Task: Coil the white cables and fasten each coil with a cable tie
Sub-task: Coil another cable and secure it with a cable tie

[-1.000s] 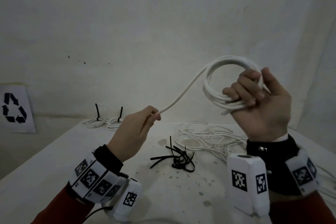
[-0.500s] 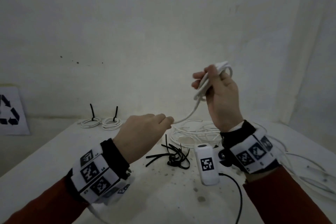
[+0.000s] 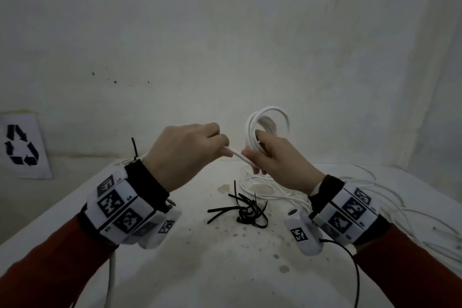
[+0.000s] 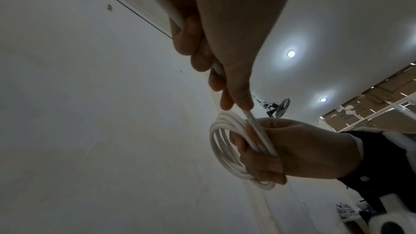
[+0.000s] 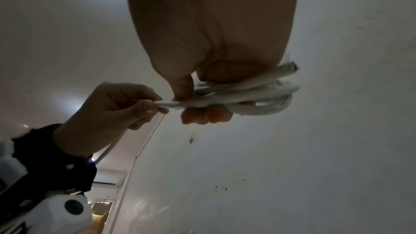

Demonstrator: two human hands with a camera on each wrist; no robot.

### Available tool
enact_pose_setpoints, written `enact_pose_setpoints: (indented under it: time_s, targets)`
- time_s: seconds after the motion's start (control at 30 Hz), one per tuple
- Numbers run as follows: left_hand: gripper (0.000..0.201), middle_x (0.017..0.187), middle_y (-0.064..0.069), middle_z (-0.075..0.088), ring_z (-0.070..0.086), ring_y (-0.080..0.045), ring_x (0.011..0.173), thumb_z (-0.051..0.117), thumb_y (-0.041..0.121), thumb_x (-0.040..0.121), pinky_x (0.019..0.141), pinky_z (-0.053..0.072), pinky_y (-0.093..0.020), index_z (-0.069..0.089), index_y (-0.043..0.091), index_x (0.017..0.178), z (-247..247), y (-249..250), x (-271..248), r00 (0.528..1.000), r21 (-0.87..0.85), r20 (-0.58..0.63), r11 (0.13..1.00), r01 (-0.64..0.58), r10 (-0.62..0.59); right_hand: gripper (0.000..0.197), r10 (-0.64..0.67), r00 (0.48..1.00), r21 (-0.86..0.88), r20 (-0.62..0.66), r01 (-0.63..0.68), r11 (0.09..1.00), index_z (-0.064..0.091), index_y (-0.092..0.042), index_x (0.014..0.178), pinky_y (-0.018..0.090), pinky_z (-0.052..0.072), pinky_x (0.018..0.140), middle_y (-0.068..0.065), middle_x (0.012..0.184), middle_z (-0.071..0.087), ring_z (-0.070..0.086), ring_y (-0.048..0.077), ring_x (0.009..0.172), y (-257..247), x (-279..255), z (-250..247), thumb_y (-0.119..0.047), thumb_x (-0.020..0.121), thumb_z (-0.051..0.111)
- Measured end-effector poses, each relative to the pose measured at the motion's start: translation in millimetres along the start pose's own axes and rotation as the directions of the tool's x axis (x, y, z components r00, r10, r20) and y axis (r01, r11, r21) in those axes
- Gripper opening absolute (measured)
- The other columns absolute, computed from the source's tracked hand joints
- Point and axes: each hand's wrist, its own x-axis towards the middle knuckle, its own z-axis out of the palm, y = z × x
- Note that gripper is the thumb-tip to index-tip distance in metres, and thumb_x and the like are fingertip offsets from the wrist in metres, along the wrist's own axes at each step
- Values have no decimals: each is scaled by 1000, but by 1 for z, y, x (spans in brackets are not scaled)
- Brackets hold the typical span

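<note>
My right hand [image 3: 271,157] grips a coil of white cable [image 3: 267,120] in the air above the table, fingers curled round its lower side. In the right wrist view the coil [image 5: 258,93] crosses under the thumb, one cut end sticking out at the right. My left hand [image 3: 192,150] pinches the cable's free strand [image 3: 236,155] just left of the coil; the strand [image 4: 254,124] runs from its fingertips into the coil [image 4: 225,149]. A pile of black cable ties [image 3: 246,210] lies on the table below the hands.
Loose white cables [image 3: 362,197] sprawl over the table's right side and behind the ties. A tied coil with an upright black tie [image 3: 135,150] sits at the back left, partly hidden by my left wrist. The stained white table [image 3: 225,257] meets a wall; a recycling sign [image 3: 22,145] leans at left.
My left hand rose and moved right, up to the coil, so the strand between the hands is now short. The right hand turned, and the coil faces the camera again.
</note>
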Motion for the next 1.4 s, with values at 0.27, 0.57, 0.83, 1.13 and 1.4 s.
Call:
enact_pose_setpoints:
  time_s: [0.27,0.57,0.83,1.13,1.4]
  targets:
    - [40,71,3,58,56,-20,52,42,48,91,37,40,-27,69,19,82,7,-7,18,997,-141,-72,990,-31,21,62,100,994,284,52,-110,952,60,-12,60,15,30,46,-6,46,40,36,7,41,-10,-11,-2,-55,96,35]
    - [50,88,9,50,51,-3,79,33,47,97,74,40,-17,67,10,99,26,10,31,975,-696,-58,709,115,-215,64,79,990,805,115,-140,576,40,-20,45,28,12,44,-8,31,23,15,9,32,-21,-22,-14,-77,69,58]
    - [17,59,4,65,68,-13,59,64,36,86,59,50,-21,53,23,86,25,25,32,906,-876,171,362,319,-387,65,311,934,826,-173,-34,563,46,-17,46,28,21,46,-5,34,24,20,12,31,-40,-10,-6,-77,70,49]
    - [29,54,-2,61,63,-10,46,44,30,95,47,46,-17,53,3,89,25,13,24,930,-782,217,518,347,-297,52,158,936,820,314,-351,452,49,-16,57,26,40,54,-7,33,26,26,9,29,-48,-10,-13,-60,81,40]
    - [32,82,0,64,67,-15,61,54,48,90,44,50,-28,51,19,103,24,18,22,910,-864,331,309,398,-249,57,116,949,942,294,-308,135,41,-17,49,26,19,44,-8,28,19,9,12,27,-33,-11,-36,-55,91,35]
